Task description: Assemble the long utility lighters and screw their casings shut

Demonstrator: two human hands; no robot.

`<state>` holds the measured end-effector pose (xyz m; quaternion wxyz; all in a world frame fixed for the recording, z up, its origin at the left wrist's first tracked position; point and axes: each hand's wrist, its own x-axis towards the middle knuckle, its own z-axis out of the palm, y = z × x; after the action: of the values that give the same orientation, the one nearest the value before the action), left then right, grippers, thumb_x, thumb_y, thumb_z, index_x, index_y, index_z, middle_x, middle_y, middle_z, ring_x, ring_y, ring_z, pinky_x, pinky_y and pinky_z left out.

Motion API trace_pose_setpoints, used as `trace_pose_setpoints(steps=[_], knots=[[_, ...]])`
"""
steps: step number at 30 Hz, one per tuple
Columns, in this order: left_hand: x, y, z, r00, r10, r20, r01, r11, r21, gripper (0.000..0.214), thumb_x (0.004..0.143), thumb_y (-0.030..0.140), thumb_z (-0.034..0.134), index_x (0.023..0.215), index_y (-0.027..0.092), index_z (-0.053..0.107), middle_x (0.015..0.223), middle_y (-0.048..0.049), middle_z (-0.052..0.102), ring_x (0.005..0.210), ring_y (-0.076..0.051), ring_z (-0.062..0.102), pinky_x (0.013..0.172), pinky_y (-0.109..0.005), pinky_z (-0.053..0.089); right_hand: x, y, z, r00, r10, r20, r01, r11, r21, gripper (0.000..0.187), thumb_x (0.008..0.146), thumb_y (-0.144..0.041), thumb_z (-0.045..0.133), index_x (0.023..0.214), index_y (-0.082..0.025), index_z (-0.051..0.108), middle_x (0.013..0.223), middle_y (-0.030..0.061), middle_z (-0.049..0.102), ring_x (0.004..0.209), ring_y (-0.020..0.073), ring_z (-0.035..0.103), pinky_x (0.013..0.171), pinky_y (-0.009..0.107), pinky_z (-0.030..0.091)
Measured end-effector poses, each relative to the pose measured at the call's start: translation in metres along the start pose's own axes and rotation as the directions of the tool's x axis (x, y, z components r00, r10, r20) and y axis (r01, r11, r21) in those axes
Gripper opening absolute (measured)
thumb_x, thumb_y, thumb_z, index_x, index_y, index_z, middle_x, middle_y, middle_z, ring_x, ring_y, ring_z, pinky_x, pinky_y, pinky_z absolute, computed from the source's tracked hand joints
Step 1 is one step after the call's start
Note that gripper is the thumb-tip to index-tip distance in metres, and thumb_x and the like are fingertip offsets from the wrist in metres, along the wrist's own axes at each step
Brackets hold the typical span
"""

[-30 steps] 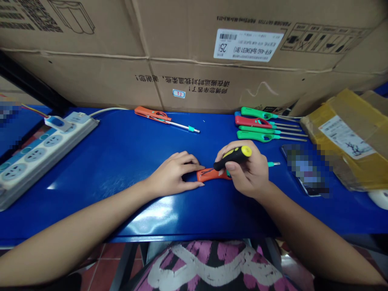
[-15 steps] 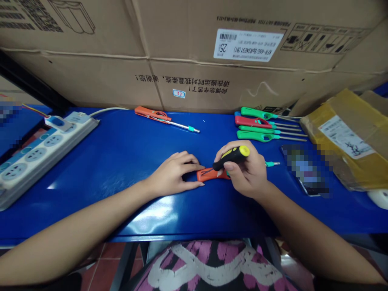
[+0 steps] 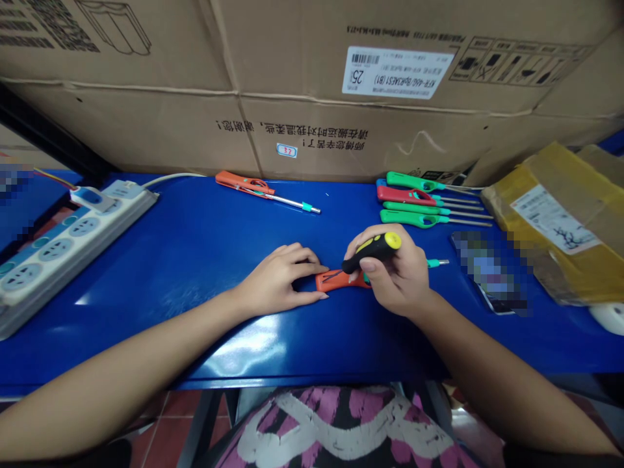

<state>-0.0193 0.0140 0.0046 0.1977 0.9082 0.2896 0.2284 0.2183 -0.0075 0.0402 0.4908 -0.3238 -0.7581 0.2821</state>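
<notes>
An orange utility lighter (image 3: 334, 279) lies flat on the blue table, its handle end to the left. My left hand (image 3: 280, 279) has thumb and index finger on either side of that end, closed on it. My right hand (image 3: 402, 273) is wrapped round a black and yellow screwdriver (image 3: 373, 251), tilted with its thin shaft pointing down-left onto the lighter's handle. Whether the tip sits in a hole or on the surface I cannot tell. The right hand hides the lighter's middle; its teal-collared metal end (image 3: 437, 262) shows beyond.
Another orange lighter (image 3: 244, 184) lies at the back. Several green and red lighters (image 3: 409, 195) are grouped back right. A phone (image 3: 490, 273) and a yellow-taped package (image 3: 560, 221) lie to the right. On the left is a power strip (image 3: 53, 250); a large carton (image 3: 302, 71) stands behind.
</notes>
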Motion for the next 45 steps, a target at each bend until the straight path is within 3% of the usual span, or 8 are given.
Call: trace_pose_setpoints(steps=[13,19,23,28,32,37,43,45], knots=[[0.000,-0.001,0.002,1.000,-0.005,-0.004,0.005,1.000,0.004,0.039,0.090,0.049,0.070,0.118,0.022,0.072,0.106,-0.0069,0.070,0.096,-0.022,0.061,0.086,-0.037,0.048,0.004,-0.005,0.007,1.000,-0.018,0.008,0.017,0.991,0.130,0.053,0.097,-0.036,0.062,0.146,-0.032,0.043,0.114,0.0072,0.071,0.083,0.0190,0.074,0.060,0.029,0.064],[0.000,0.000,0.001,1.000,0.004,-0.014,-0.004,1.000,0.006,0.039,0.088,0.049,0.073,0.116,0.021,0.072,0.106,-0.0063,0.070,0.095,-0.022,0.062,0.085,-0.037,0.046,0.020,-0.030,-0.015,0.955,0.089,0.282,-0.129,0.984,0.127,0.046,0.104,-0.031,0.049,0.149,-0.032,0.045,0.136,0.0081,0.062,0.071,0.0114,0.071,0.067,0.027,0.064],[0.000,-0.002,0.003,0.999,0.018,-0.029,-0.017,1.000,0.019,0.040,0.088,0.050,0.072,0.116,0.021,0.072,0.106,-0.0068,0.069,0.094,-0.022,0.062,0.084,-0.037,0.046,0.031,-0.038,-0.020,0.935,-0.051,0.350,0.103,0.986,-0.130,0.048,0.100,-0.022,0.054,0.147,-0.031,0.049,0.128,0.0061,0.067,0.094,0.0178,0.072,0.076,0.030,0.063],[0.001,-0.002,0.004,0.999,0.028,-0.038,-0.027,0.999,0.029,0.036,0.089,0.049,0.072,0.109,0.019,0.073,0.103,-0.0073,0.069,0.093,-0.022,0.061,0.081,-0.036,0.046,0.035,-0.033,-0.010,0.939,-0.235,0.250,0.312,0.890,-0.334,0.035,0.093,-0.029,0.069,0.127,-0.027,0.064,0.101,0.0036,0.074,0.088,0.0193,0.071,0.079,0.031,0.061],[0.001,-0.001,0.002,1.000,0.012,-0.023,-0.012,1.000,-0.001,0.038,0.088,0.048,0.073,0.114,0.020,0.072,0.105,-0.0065,0.070,0.094,-0.022,0.062,0.084,-0.036,0.046,0.034,-0.034,-0.011,0.938,-0.221,0.268,0.301,0.902,-0.310,0.044,0.101,-0.023,0.051,0.145,-0.025,0.051,0.129,0.0080,0.069,0.110,0.0216,0.069,0.096,0.036,0.057],[0.000,-0.002,0.003,1.000,0.012,-0.025,-0.012,1.000,0.011,0.039,0.089,0.050,0.072,0.116,0.021,0.072,0.105,-0.0066,0.070,0.095,-0.022,0.061,0.084,-0.036,0.046,0.033,-0.026,-0.010,0.944,-0.289,0.156,0.325,0.894,-0.308,0.030,0.096,-0.028,0.064,0.126,-0.023,0.066,0.098,0.0042,0.075,0.081,0.0175,0.069,0.076,0.031,0.059],[0.000,-0.001,0.002,1.000,0.004,-0.017,-0.004,1.000,-0.020,0.038,0.088,0.049,0.073,0.112,0.020,0.072,0.106,-0.0071,0.070,0.096,-0.022,0.062,0.087,-0.037,0.047,0.031,-0.023,-0.014,0.956,-0.149,0.252,0.219,0.935,-0.278,0.049,0.105,-0.026,0.043,0.153,-0.020,0.040,0.129,0.0108,0.068,0.107,0.0202,0.069,0.094,0.037,0.057],[0.001,-0.001,0.002,1.000,0.005,-0.015,-0.006,1.000,-0.018,0.038,0.088,0.049,0.073,0.113,0.020,0.072,0.105,-0.0067,0.070,0.095,-0.022,0.062,0.086,-0.036,0.047,0.030,-0.023,-0.015,0.960,-0.163,0.227,0.228,0.927,-0.298,0.045,0.102,-0.030,0.052,0.146,-0.023,0.050,0.121,0.0079,0.072,0.098,0.0188,0.072,0.087,0.033,0.059]])
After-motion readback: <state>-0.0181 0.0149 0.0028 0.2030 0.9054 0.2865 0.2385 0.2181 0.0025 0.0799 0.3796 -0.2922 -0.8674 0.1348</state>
